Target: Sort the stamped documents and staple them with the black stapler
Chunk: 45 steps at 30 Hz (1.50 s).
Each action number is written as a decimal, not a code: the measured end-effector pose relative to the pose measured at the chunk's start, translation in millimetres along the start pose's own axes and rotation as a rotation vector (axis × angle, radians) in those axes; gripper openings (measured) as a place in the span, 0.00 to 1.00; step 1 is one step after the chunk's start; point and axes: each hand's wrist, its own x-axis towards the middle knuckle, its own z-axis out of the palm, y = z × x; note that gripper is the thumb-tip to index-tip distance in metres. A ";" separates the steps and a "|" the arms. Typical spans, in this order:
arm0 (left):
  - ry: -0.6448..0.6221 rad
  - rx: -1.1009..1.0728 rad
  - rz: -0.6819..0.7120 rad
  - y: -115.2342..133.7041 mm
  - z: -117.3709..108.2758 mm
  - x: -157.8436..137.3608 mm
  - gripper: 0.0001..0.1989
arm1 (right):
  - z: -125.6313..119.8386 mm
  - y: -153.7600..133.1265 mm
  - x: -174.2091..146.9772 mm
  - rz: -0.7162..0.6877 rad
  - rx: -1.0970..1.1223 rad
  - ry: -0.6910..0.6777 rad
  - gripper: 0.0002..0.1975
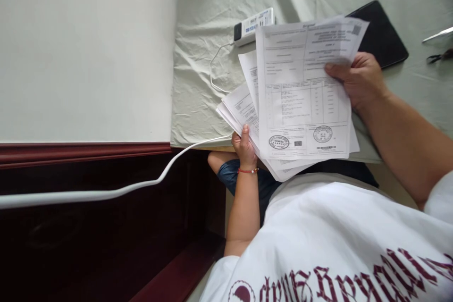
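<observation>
Two hands (pixel 366 80), one bracelet (pixel 248 171), one black tablet (pixel 387 37), one labelled device (pixel 254 26); paper sheets (pixel 306 75) — at least four, overlap hiding the total.

Loose white papers (pixel 300 96) with black print, held up and fanned out.
The top sheet (pixel 306 75) faces the viewer, slightly tilted; it reads "Original" at the top, with a ruled grid in the middle and two rounded ink stamps (pixel 279 142) near the bottom. More printed sheets (pixel 242 106) slant out behind it, mostly to the left, partly covered.
</observation>
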 end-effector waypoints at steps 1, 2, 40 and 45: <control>-0.001 0.004 -0.002 -0.3 -0.6 0.2 0.21 | -0.6 0.6 0.5 -0.001 0.007 -0.003 0.25; -0.004 0.004 -0.004 -0.7 -1.4 0.5 0.21 | -1.0 1.0 1.1 -0.003 0.018 -0.004 0.24; -0.005 -0.081 0.003 -1.0 -2.6 0.9 0.17 | -0.3 -0.4 1.4 0.024 0.075 -0.001 0.22; 0.049 -0.057 0.009 -0.9 -2.5 2.0 0.13 | 0.1 -1.9 0.4 0.035 0.037 0.002 0.24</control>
